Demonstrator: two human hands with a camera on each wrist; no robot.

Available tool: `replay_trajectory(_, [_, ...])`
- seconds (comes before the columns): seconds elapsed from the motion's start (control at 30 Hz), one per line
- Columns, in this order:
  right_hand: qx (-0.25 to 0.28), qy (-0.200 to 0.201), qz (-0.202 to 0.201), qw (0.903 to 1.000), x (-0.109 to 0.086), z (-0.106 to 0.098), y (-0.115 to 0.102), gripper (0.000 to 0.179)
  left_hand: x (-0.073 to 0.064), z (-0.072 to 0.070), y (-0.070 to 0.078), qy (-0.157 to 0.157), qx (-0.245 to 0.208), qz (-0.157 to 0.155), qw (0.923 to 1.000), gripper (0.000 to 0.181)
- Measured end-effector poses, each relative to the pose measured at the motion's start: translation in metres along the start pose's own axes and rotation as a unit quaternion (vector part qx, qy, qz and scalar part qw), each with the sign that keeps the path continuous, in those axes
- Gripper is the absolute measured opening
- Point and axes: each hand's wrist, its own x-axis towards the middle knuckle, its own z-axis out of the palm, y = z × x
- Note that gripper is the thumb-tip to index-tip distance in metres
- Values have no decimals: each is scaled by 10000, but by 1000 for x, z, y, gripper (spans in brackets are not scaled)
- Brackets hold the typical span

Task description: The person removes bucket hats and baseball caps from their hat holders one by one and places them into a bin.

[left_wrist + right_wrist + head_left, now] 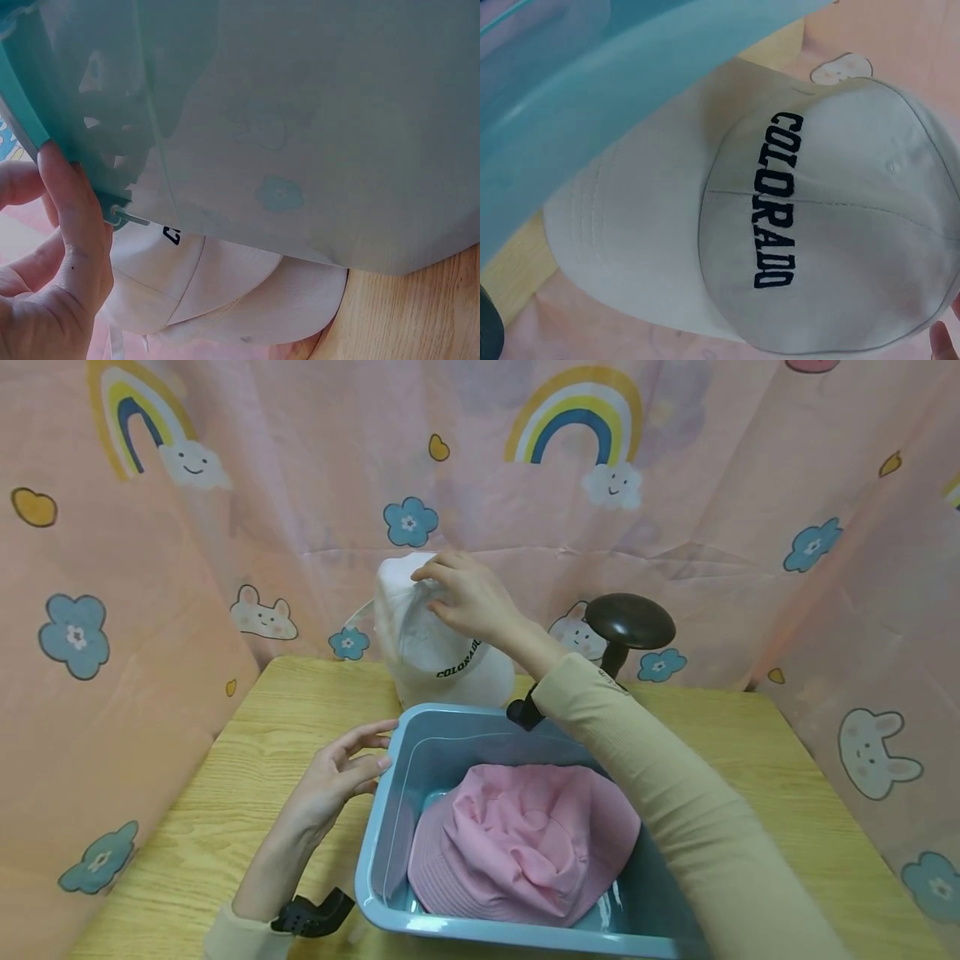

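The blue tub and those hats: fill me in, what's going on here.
A person is handling a white cap with "COLORADO" on its front, behind the blue tub. Their right hand is at the cap's crown; whether it grips firmly is hard to tell. The left hand touches the tub near its far left corner. A pink hat lies inside the tub, and a dark round-topped stand is behind it to the right.
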Motion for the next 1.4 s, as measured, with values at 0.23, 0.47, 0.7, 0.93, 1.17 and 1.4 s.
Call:
replay_trajectory(0.23, [-196,42,51,9998,5,6,-2,31,0,0,-1,20,9,-9,10000,49])
replay_trajectory(0.47, [-324,159,171,9992,7,10,-5,28,1,0,-1,6,18,15,10000,49])
replay_trajectory(0.7, [-474,241,177,9984,9,12,-3,25,0,1,0,-12,-8,67,10000,49])
replay_trajectory(0.93, [-434,343,64,9984,9,12,-2,22,0,1,1,-5,-25,31,10000,49])
replay_trajectory(1.17, [-296,411,151,9986,7,8,0,22,0,1,1,10,-4,30,10000,49])
replay_trajectory(1.4, [-327,314,213,9987,6,4,-2,23,-1,0,0,6,27,52,10000,49])
